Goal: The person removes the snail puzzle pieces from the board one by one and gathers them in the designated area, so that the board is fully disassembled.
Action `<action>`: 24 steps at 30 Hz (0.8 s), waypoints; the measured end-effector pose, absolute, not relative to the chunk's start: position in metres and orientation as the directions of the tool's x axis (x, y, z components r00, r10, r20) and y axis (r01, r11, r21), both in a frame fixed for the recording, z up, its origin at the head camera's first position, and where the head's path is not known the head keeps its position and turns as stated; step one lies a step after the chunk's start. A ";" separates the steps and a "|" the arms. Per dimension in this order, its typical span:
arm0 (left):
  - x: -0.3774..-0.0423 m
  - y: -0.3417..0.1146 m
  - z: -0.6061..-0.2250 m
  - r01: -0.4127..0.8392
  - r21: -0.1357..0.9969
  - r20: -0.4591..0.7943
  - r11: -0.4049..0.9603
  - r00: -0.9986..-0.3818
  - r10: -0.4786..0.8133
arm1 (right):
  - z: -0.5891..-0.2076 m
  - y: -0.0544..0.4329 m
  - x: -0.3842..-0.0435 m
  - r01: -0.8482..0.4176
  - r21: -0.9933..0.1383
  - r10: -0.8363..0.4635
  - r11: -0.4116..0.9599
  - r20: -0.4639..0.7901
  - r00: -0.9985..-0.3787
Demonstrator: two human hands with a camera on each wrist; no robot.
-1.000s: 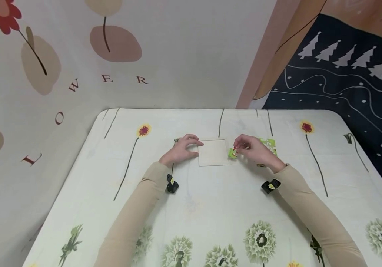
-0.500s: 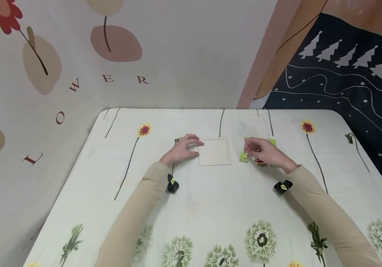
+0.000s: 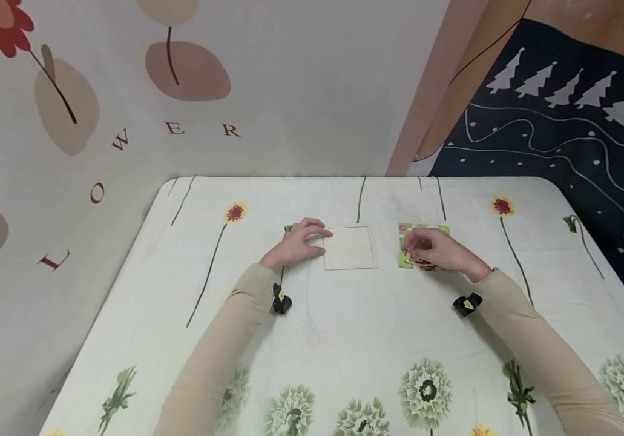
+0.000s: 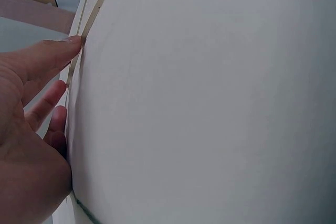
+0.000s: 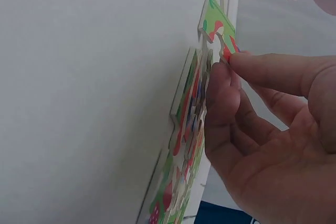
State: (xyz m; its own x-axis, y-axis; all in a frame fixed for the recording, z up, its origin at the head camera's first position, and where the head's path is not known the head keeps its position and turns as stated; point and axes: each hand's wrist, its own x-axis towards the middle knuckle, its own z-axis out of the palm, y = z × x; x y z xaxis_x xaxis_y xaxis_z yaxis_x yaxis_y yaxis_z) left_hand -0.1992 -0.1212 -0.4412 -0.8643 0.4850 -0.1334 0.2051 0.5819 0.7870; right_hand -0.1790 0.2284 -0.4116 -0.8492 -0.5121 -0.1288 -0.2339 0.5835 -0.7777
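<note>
A pale, thin puzzle tray (image 3: 375,248) with a raised rim lies flat on the table. At its left edge rests my left hand (image 3: 296,246), thumb and fingers loosely spread and touching the rim. To the right of the tray, my right hand (image 3: 438,249) pinches a green and red jigsaw puzzle piece (image 5: 217,22) between thumb and fingers. In the right wrist view this piece is tilted beside other colourful puzzle pieces (image 5: 170,182). The hand partly covers those pieces in the head view; how they touch one another is hard to tell.
A white tablecloth (image 3: 312,345) printed with flowers covers the table. Behind the table hangs a pale cloth (image 3: 312,109) with printed letters, and a dark cloth (image 3: 551,133) with white trees is at the right.
My right hand has moved to the right, away from the tray, carrying the puzzle piece to the left side of the other pieces. The left hand has stayed at the tray.
</note>
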 end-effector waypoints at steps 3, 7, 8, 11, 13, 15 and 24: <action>-0.199 -0.121 -0.442 0.205 0.786 -0.134 0.583 -0.864 0.485 | -0.413 0.229 -0.178 -0.239 -0.771 -0.508 0.591 -0.126 -0.852; -0.199 -0.121 -0.442 0.208 0.782 -0.133 0.587 -0.864 0.485 | -0.415 0.231 -0.178 -0.248 -0.760 -0.506 0.601 -0.122 -0.854; -0.198 -0.120 -0.442 0.211 0.781 -0.132 0.588 -0.864 0.485 | -0.415 0.232 -0.178 -0.249 -0.758 -0.506 0.603 -0.122 -0.854; -0.198 -0.120 -0.441 0.217 0.776 -0.129 0.592 -0.864 0.487 | -0.415 0.233 -0.178 -0.253 -0.757 -0.507 0.603 -0.118 -0.854; -0.197 -0.120 -0.440 0.220 0.773 -0.128 0.595 -0.864 0.487 | -0.416 0.234 -0.177 -0.254 -0.759 -0.509 0.600 -0.117 -0.853; -0.197 -0.120 -0.440 0.222 0.771 -0.128 0.597 -0.864 0.487 | -0.416 0.235 -0.177 -0.257 -0.758 -0.510 0.599 -0.114 -0.852; -0.196 -0.122 -0.439 0.245 0.744 -0.120 0.622 -0.866 0.486 | -0.411 0.239 -0.174 -0.234 -0.694 -0.428 0.681 -0.119 -0.896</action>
State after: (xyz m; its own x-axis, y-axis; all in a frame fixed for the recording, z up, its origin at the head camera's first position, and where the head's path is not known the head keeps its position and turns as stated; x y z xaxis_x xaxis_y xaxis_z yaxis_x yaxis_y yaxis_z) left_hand -0.1959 -0.1217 -0.4395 -0.8658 0.4856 -0.1205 0.2454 0.6221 0.7435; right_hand -0.1744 0.2385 -0.4111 -0.8958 -0.4283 -0.1186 -0.2338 0.6811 -0.6939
